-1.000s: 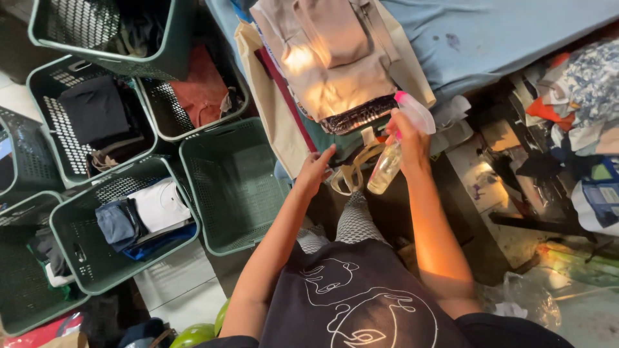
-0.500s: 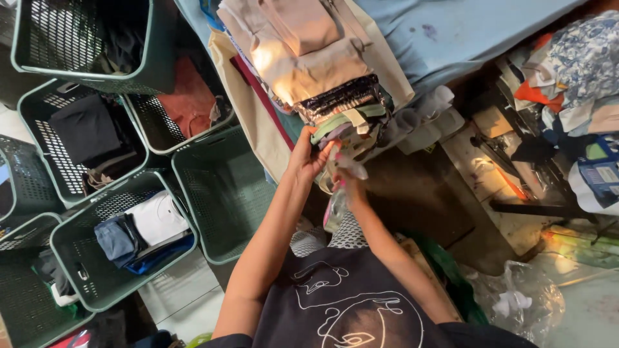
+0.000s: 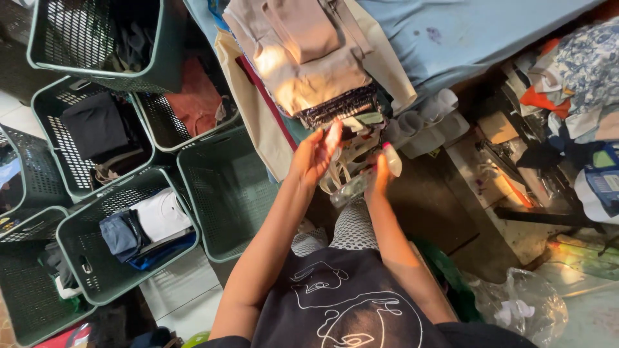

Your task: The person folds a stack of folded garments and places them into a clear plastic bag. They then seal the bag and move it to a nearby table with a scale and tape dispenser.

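Observation:
My right hand grips a clear plastic spray bottle with a pink top, held slanted in front of my lap. Beside it, my left hand is raised with its palm open and fingers spread, holding nothing. Both hands hover just below a stack of folded beige and dark clothes that lies on the edge of a blue-covered surface. White looped straps hang between my hands and the stack.
Several green plastic laundry baskets stand to the left, some with folded clothes, one empty. A pile of patterned fabrics sits at the right. A clear plastic bag lies at lower right.
My right hand dropped from a raised position with the bottle to in front of my lap. My left hand came up beside it and now shows an open palm.

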